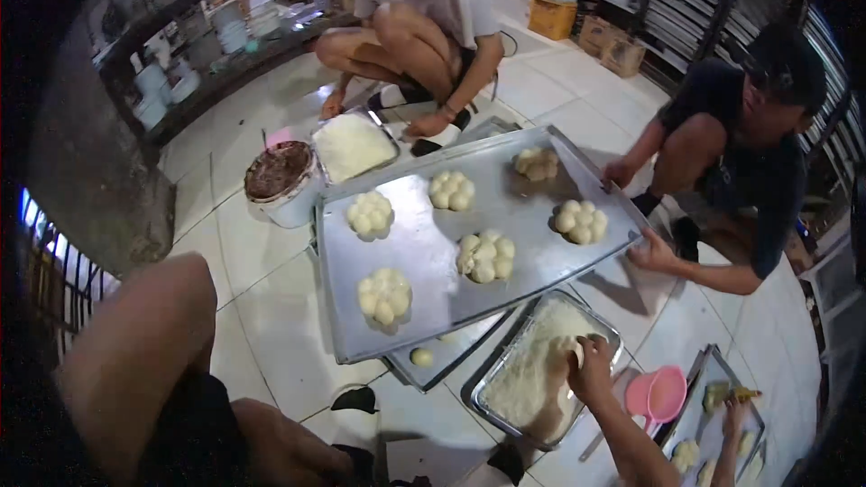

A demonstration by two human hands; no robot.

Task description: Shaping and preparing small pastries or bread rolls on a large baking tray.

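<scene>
My right hand (588, 362) reaches from the lower right over a steel tray of pale crumbly flakes (523, 383), its fingers curled round something pale I cannot make out. My left hand is not in view. Just beyond, a large metal baking sheet (352, 243) bears several clusters of dough balls (487, 257), held at its right end by the hands (649, 252) of a crouching person in a dark shirt. Under it lies another tray (456, 352) with a dough ball (421, 357). A pink measuring jug (663, 394) stands right of the flake tray.
Another crouching person (433, 45) holds a tray of white shreds (352, 144) beside a bucket of brown filling (280, 171). At lower right, someone's hand (732, 415) is over a tray (686, 433). My bent legs fill the lower left. Shelves (198, 90) line the back.
</scene>
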